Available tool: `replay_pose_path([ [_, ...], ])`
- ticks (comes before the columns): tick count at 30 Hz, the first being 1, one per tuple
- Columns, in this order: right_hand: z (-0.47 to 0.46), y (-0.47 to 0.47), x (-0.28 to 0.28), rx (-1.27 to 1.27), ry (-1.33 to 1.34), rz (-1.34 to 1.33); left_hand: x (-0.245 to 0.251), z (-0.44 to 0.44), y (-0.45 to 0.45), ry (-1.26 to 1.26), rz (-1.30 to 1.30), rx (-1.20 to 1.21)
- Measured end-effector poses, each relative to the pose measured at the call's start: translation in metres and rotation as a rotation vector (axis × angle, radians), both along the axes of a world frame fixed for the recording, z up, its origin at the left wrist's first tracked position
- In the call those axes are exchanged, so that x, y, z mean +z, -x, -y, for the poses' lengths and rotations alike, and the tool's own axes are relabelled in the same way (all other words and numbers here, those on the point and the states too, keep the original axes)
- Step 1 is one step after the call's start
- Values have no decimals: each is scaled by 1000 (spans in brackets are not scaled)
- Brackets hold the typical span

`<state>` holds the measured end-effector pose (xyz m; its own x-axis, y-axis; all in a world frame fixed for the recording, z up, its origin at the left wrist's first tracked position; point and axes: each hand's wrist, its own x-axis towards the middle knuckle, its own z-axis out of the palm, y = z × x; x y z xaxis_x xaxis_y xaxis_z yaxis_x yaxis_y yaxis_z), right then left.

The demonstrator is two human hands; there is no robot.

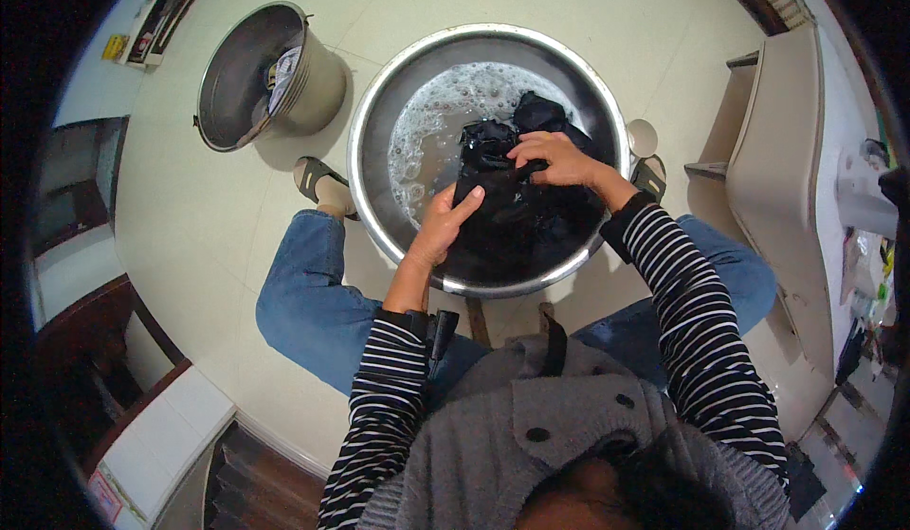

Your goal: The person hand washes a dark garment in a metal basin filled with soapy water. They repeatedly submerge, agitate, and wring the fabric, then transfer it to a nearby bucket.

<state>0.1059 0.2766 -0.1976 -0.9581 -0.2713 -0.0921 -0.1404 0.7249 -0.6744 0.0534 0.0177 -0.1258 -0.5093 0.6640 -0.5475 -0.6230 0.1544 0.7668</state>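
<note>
Before me on the floor stands a round metal basin (371, 78) with cloudy, sudsy water (441, 100) in it. A wet black garment (526, 203) fills its right and near part, with one bunched lump rising above the foam. My left hand (444, 224) grips the garment's left edge, thumb on top of the cloth. My right hand (558, 160) pinches a fold of the same fabric near the basin's middle, fingers bent over it. The lower part of the garment is hidden in the dark water.
A metal bucket (323, 96) with some light cloth (284, 78) inside stands at the upper left. My knees and sandalled feet flank the basin. A beige panel-like piece of furniture (775, 153) is at the right. Brown steps (259, 477) lie at the lower left.
</note>
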Motion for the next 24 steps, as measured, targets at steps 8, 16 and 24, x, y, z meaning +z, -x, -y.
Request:
replay_pose_path([
  [8, -9, -40, 60, -356, 521, 378, -7, 9, 15, 189, -289, -24],
  [16, 33, -68, 86, -705, 1439, 371, 0, 2, 14, 231, -375, 57],
  [24, 109, -24, 73, -711, 750, -115, -81, -18, -4, 35, 97, 420],
])
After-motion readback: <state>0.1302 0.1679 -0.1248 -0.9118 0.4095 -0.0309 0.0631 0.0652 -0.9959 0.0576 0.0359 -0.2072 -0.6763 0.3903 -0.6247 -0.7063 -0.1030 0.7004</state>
